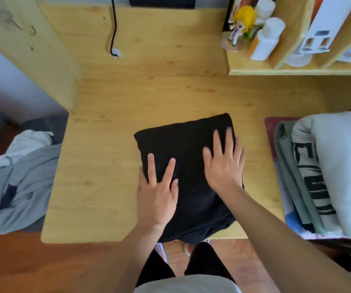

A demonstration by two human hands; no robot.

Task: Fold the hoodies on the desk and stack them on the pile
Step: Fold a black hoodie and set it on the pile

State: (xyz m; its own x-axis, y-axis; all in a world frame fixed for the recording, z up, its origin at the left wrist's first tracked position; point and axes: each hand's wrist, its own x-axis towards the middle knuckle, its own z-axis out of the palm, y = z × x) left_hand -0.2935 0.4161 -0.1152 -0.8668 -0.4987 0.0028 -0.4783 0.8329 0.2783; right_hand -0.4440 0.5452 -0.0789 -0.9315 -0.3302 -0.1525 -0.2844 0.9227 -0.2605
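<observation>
At the far left, off the desk (98, 144) edge, lies a loose grey hoodie (20, 182) with a white one (30, 142) behind it, both unfolded; they look like the next ones to fold. On the near middle of the desk sits the black hoodie (183, 144), folded into a rough rectangle, its near edge hanging slightly over the desk's near rim. The left hand (157, 193) lies flat on its near-left part, fingers straight and spread, thumb at the fabric's left edge. The right hand (225, 161) presses flat on the right side, fingers straight and a little blurred, holding nothing. To do this step well, I judge that both palms should smooth outward from the middle so the folded layers lie even, then square the corners before lifting. At the right stands the pile (326, 176) of folded hoodies on a mat (269, 127), just beside the desk's right end; the black one probably goes on top, carried from below with 2 hands so it does not unfold.
</observation>
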